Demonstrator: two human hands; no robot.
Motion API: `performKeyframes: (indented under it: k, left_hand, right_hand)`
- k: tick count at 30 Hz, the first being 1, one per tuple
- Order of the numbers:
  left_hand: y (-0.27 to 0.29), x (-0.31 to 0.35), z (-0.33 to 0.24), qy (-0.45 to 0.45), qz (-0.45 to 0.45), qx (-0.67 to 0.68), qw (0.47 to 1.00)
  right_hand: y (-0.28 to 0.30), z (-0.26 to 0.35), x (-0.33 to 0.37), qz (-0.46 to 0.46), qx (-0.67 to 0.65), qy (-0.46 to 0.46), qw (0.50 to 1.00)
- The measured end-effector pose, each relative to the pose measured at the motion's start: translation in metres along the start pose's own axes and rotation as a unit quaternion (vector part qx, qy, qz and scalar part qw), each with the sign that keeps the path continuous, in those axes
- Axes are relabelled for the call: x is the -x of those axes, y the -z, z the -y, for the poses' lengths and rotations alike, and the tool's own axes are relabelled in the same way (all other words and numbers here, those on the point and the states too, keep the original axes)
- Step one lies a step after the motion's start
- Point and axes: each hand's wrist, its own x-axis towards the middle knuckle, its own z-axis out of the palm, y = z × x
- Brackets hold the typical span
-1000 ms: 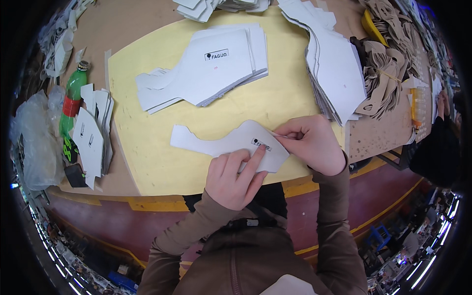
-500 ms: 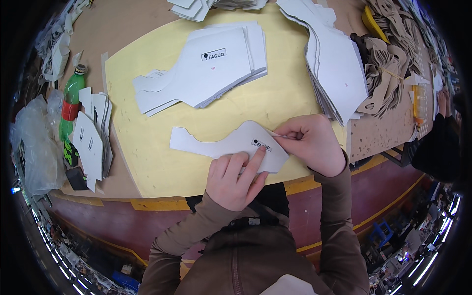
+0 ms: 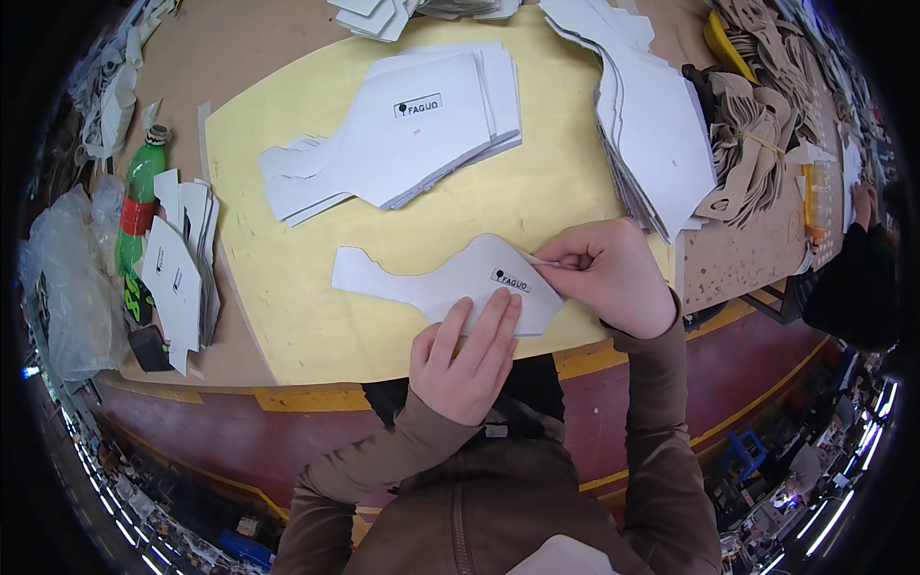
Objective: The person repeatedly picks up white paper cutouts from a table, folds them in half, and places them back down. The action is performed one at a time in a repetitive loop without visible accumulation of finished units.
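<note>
A white, curved, leather-like cut piece, shaped like part of a shoe upper with a small dark printed mark, lies on the yellow sheet in front of me. My left hand rests on its near edge, fingers stretched out and lying flat just below the mark. At the piece's right edge, the thumb and fingers of my right hand pinch a thin pale sliver. Whether that sliver belongs to the piece or lies against it, I cannot tell. Farther off is a stack of similar white pieces.
Another white stack stands at the far right, beside bundled tan pieces and a yellow container. On the left are a green bottle, a clear plastic bag and smaller white pieces. A person is at the right edge.
My left hand has slid slightly right and toward me; its index finger has come off the printed mark. My right hand keeps its pinch at nearly the same spot.
</note>
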Motion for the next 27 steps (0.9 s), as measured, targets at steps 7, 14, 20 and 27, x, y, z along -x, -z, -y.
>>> performKeyframes:
  k: [7,14,20,27]
  left_hand:
    - [0.005,-0.002,-0.006,0.019,0.022,-0.031,0.999]
    - [0.006,-0.003,-0.011,0.029,0.026,-0.047,0.998]
    - [0.007,-0.005,-0.011,0.031,0.028,-0.047,0.998]
    - [0.004,-0.004,-0.009,0.025,0.012,-0.029,0.999]
  right_hand:
    - [0.002,0.0,0.0,0.01,0.002,-0.011,1.0]
    - [0.008,0.002,0.004,-0.003,-0.019,-0.017,1.0]
    - [0.004,0.003,0.02,-0.134,0.032,0.014,0.99]
    - [-0.001,-0.007,0.028,-0.158,0.059,0.058,0.984]
